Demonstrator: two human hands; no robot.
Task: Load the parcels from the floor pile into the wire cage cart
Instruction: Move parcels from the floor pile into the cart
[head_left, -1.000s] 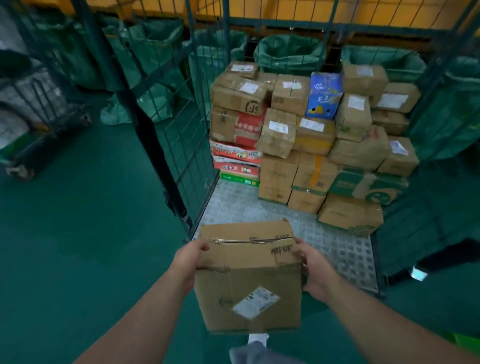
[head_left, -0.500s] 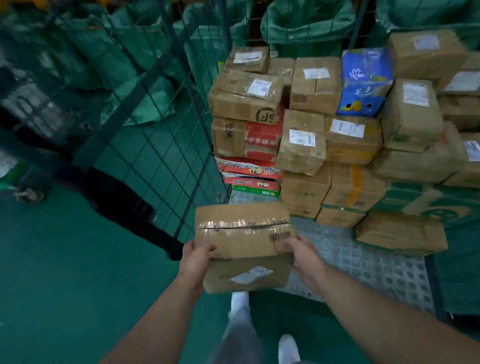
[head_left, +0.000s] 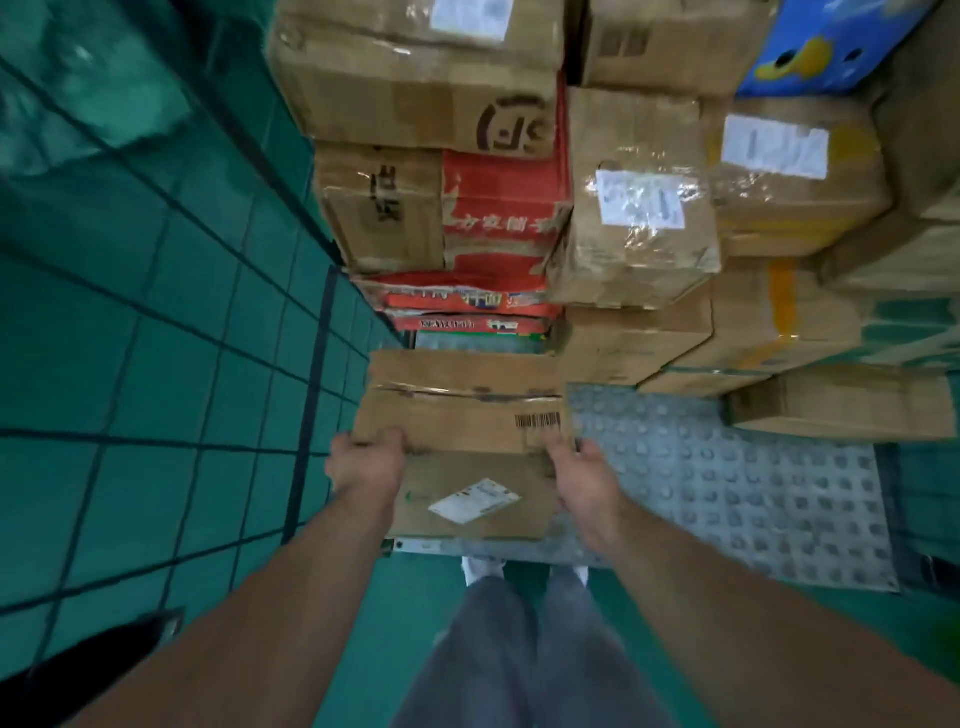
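Fingers (head_left: 385, 439) gripping parcel (head_left: 467, 415), stacked boxes (head_left: 415, 104) ahead

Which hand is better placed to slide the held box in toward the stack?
Probably the right hand: open cart floor lies beside it, while the left hand sits close to the wire side panel. Both grip the box.

One head camera only, and it is pointing steeply down and forward from the person's head, its wide lens bowing the edges. It is hanging close over the cardboard parcel (head_left: 457, 421), catching the wire cage cart (head_left: 311, 395) walling the left, its studded floor plate (head_left: 727, 493) ahead, stacked boxes (head_left: 415, 104) crowding the top, shoes (head_left: 483, 566) directly below.
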